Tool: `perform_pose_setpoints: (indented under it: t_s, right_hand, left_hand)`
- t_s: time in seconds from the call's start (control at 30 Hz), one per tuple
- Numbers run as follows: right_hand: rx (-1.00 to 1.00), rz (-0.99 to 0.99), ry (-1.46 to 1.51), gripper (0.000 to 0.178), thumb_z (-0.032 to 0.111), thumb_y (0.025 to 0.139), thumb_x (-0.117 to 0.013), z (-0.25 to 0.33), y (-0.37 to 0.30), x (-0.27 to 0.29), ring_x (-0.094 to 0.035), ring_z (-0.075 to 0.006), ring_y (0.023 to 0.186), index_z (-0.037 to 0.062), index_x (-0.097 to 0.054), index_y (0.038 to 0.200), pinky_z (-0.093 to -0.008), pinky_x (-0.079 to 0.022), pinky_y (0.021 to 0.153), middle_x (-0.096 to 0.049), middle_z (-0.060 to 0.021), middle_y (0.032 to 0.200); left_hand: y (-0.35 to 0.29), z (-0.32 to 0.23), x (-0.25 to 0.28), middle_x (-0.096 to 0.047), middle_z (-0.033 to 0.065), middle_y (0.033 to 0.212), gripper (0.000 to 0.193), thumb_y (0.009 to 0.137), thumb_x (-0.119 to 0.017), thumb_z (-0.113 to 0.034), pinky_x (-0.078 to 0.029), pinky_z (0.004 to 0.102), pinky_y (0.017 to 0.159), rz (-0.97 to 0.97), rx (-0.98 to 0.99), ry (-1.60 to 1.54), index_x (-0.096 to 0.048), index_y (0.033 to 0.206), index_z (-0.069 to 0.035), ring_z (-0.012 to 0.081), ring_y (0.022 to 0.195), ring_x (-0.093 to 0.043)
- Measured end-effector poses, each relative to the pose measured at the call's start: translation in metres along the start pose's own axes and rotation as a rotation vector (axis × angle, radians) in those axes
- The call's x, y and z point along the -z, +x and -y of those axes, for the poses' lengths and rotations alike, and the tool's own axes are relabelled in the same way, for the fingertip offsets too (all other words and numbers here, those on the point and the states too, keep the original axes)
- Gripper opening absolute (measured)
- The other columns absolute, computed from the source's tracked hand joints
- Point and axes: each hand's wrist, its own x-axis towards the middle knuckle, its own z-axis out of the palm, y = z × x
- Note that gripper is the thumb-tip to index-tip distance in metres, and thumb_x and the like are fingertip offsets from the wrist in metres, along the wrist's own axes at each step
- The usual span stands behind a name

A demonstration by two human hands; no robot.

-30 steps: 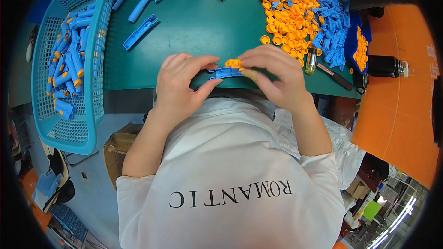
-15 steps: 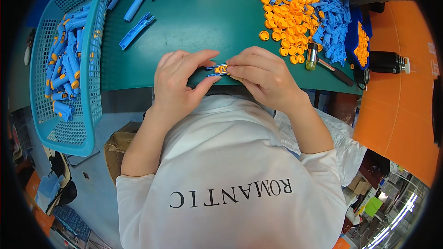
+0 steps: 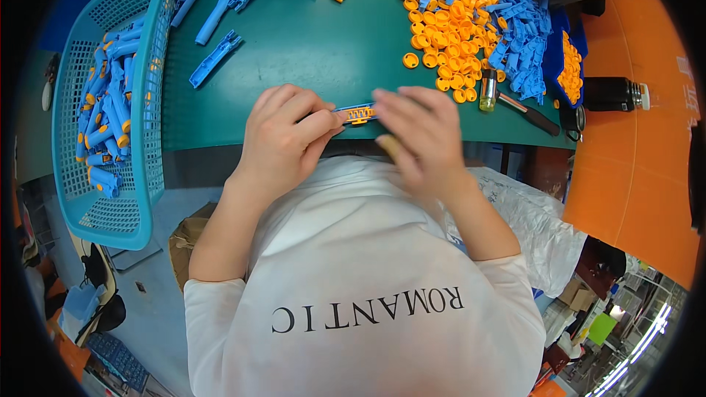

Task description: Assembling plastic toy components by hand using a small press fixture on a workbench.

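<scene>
Over the table (image 3: 279, 51), left fingers (image 3: 318, 125) pinch one blue-and-orange piece (image 3: 358, 114); right fingers (image 3: 397, 108) spread, blurred.

Held piece (image 3: 359, 114), centre: blue and yellow-orange
Basket (image 3: 151, 169), left: turquoise, perforated grid
Tabletop (image 3: 294, 48), top: green
Shirt (image 3: 360, 250), bottom: white, black lettering

Premises: a workshop for small plastic parts. Grounds: green surface (image 3: 294, 44) carrying heaped orange caps (image 3: 448, 37) and blue parts (image 3: 523, 48), far right; basket (image 3: 149, 147) of blue-and-orange tubes (image 3: 112, 106), left; blue piece with orange insert (image 3: 359, 114) held at the near edge; strip lights (image 3: 636, 356), near right.
</scene>
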Motion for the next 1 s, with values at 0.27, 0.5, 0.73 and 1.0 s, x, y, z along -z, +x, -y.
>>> perform_pose_setpoints:
  t_s: [0.27, 0.5, 0.73, 1.0]
  right_hand:
    - [-0.131, 0.003, 0.077, 0.033, 0.014, 0.086, -0.073, 0.000, -0.005, -0.007, -0.059, -0.0260, 0.116, 0.0061, -0.072, 0.118, -0.0487, -0.031, 0.111, -0.069, -0.0042, 0.127]
    - [-0.420, -0.460, -0.253, 0.019, 0.002, 0.086, -0.072, -0.087, 0.002, 0.062, -0.066, -0.0276, 0.105, 0.0028, -0.076, 0.104, -0.0361, -0.050, 0.093, -0.074, -0.0118, 0.108]
    - [-0.258, -0.051, -0.337, 0.032, -0.004, 0.078, -0.069, -0.128, 0.002, 0.106, -0.060, -0.0301, 0.112, 0.0073, -0.073, 0.108, -0.0402, -0.048, 0.097, -0.068, -0.0056, 0.121]
    - [-0.128, -0.010, -0.213, 0.031, -0.005, 0.082, -0.069, -0.148, 0.016, 0.098, -0.064, -0.0256, 0.104, 0.0055, -0.072, 0.110, -0.0356, -0.052, 0.092, -0.069, -0.0053, 0.116]
  left_hand:
    - [0.002, 0.000, -0.002, -0.067, 0.0018, 0.086, 0.013, 0.078, -0.079, -0.007, -0.048, 0.0380, 0.076, -0.004, -0.004, -0.012, -0.072, 0.089, -0.011, 0.0238, 0.082, -0.062]
    - [0.017, -0.002, -0.009, -0.070, 0.0084, 0.099, 0.023, 0.076, -0.081, -0.004, -0.048, 0.0389, 0.080, 0.025, 0.021, -0.018, -0.070, 0.096, -0.006, 0.0286, 0.093, -0.064]
    - [0.020, -0.005, -0.011, -0.069, 0.0088, 0.108, 0.035, 0.077, -0.083, -0.013, -0.047, 0.0408, 0.088, -0.008, 0.078, -0.118, -0.069, 0.108, -0.008, 0.0306, 0.102, -0.062]
    - [0.018, 0.000, -0.013, -0.071, 0.0078, 0.106, 0.026, 0.078, -0.082, -0.007, -0.048, 0.0382, 0.084, -0.035, 0.056, -0.071, -0.072, 0.102, -0.006, 0.0282, 0.097, -0.064]
